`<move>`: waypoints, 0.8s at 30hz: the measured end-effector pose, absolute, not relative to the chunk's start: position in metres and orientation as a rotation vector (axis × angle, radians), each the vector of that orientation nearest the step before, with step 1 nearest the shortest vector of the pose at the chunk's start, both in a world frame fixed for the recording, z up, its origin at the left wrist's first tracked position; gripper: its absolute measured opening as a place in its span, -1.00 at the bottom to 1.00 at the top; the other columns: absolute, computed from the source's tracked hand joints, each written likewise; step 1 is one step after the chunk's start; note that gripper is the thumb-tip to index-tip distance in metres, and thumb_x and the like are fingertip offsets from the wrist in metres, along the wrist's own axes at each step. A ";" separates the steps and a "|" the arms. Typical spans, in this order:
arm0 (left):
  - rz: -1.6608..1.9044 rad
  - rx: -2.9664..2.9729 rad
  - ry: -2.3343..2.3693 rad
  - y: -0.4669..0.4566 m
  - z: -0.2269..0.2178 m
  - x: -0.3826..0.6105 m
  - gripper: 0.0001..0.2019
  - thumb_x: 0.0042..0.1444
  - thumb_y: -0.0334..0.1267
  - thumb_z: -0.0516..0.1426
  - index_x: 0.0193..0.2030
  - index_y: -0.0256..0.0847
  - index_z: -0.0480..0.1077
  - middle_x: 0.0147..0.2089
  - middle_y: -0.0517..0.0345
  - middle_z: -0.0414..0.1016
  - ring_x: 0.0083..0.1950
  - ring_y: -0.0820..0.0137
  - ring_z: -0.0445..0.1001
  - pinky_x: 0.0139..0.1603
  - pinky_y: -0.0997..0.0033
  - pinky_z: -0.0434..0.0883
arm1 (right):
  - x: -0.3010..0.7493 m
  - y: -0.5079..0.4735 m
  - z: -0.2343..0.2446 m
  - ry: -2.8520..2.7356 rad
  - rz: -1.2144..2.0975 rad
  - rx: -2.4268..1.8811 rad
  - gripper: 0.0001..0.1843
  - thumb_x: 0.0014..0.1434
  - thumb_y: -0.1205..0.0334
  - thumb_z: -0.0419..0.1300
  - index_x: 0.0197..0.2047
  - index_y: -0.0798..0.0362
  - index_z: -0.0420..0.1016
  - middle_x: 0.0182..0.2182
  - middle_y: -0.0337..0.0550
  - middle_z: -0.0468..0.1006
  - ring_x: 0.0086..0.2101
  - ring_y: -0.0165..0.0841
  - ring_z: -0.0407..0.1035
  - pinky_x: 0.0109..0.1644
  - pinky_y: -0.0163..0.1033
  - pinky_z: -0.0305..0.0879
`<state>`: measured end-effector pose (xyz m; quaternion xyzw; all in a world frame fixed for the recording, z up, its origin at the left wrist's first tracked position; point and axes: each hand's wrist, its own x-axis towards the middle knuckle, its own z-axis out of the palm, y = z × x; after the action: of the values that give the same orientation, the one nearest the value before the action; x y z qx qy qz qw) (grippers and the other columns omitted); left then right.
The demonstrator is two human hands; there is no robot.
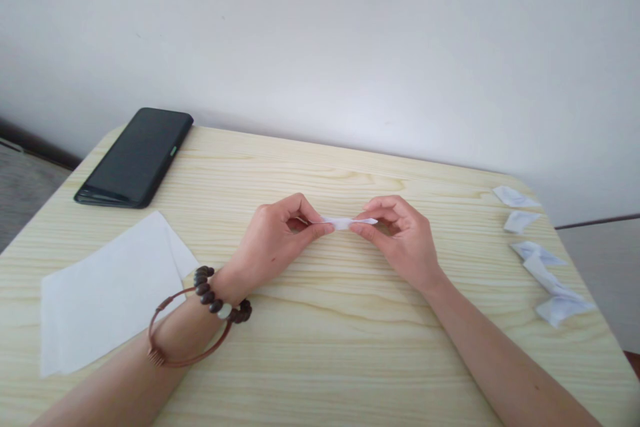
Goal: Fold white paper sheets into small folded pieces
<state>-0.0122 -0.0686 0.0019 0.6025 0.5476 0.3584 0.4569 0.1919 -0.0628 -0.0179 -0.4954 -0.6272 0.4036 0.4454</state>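
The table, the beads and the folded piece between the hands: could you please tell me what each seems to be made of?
Table: pale, low-sheen surface with wavy grain lines, so wood or wood-look laminate.
Beads: dark brown, smooth, slightly shiny, perhaps polished wood; the one pale bead could be stone or glass.
Folded piece: matte white with thin edges, most likely paper.

Counter: pale yellow, wavy tan wood grain
Phone: black, small green mark
Sheets near the phone: plain white
Held paper: white
Folded pieces well apart from the phone: bluish white
Bead bracelet: dark brown, one pale bead
Bangle: copper-brown
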 end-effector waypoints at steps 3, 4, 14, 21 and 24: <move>0.922 1.472 1.320 -0.068 0.003 -0.013 -0.81 0.04 -0.16 0.25 -0.44 -0.20 0.39 -0.44 0.21 0.55 -0.42 0.43 0.49 -0.46 0.49 0.40 | 0.193 -0.061 -0.015 -1.609 0.988 -1.243 -0.84 0.06 0.14 0.34 -0.33 0.02 0.53 -0.40 -0.21 0.64 -0.37 -0.37 0.53 -0.26 -0.30 0.46; 0.936 1.470 1.310 -0.068 0.003 -0.013 -0.82 0.06 -0.16 0.24 -0.42 -0.20 0.40 -0.44 0.21 0.55 -0.42 0.44 0.49 -0.45 0.50 0.41 | 0.193 -0.061 -0.015 -1.621 0.984 -1.251 -0.86 0.09 0.14 0.30 -0.34 0.02 0.53 -0.40 -0.20 0.64 -0.37 -0.37 0.53 -0.26 -0.30 0.46; 0.943 1.876 1.465 -0.069 -0.003 -0.012 -0.80 0.20 -0.28 0.10 -0.04 -0.19 0.40 -0.32 0.20 0.48 -0.32 0.44 0.44 -0.23 0.42 0.42 | 0.193 -0.062 -0.017 -1.833 0.786 -1.239 -0.88 0.23 0.20 0.16 -0.24 0.00 0.51 -0.31 -0.20 0.60 -0.31 -0.39 0.48 -0.20 -0.29 0.39; 0.920 2.326 1.429 -0.068 -0.008 -0.014 -0.83 0.24 -0.39 0.05 -0.18 -0.20 0.48 -0.13 0.05 0.44 -0.01 0.28 0.31 0.05 0.21 0.37 | 0.191 -0.061 -0.015 -2.082 0.539 -1.179 -0.87 0.25 0.33 0.12 -0.25 0.01 0.50 -0.33 -0.17 0.56 -0.25 -0.34 0.40 -0.12 -0.22 0.35; 0.903 2.465 1.374 -0.068 -0.010 -0.016 -0.80 0.23 -0.42 0.06 -0.17 -0.15 0.50 -0.10 0.05 0.45 0.00 0.26 0.30 0.04 0.19 0.37 | 0.191 -0.062 -0.017 -2.151 0.453 -1.135 -0.82 0.26 0.37 0.09 -0.22 0.02 0.52 -0.28 -0.13 0.53 -0.20 -0.33 0.37 -0.08 -0.20 0.34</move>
<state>-0.0162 -0.0682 -0.0096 0.8286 0.4618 0.3036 0.0892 0.1908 -0.0616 -0.0166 -0.4333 -0.8214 0.1728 0.3280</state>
